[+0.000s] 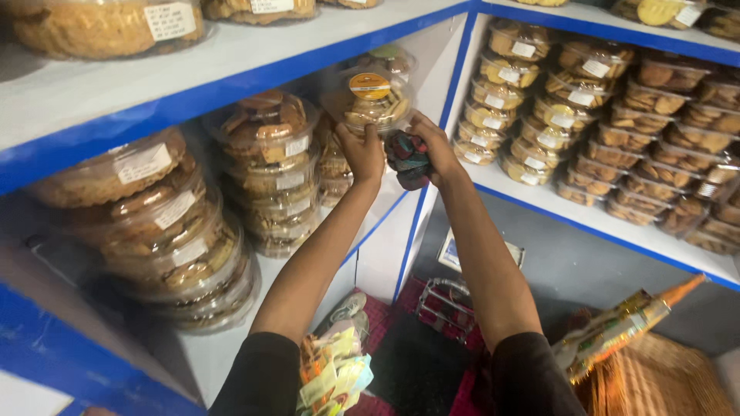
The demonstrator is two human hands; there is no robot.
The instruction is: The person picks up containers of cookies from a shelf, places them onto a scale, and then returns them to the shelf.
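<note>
At upper centre of the frame, the left hand [362, 152] grips a round clear tub of biscuits [370, 104] with an orange oval label, raised at the blue-edged white shelf [254, 58]. The right hand [435, 150] is closed round a dark crumpled cloth [407, 160]. At left, three stacks of white-labelled tubs [270, 177]; at right, many more, uncountable.

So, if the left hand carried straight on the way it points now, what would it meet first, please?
The left hand already touches the clear round cookie container. Going on, it would likely press into that container first; depth behind it is unclear.
</note>
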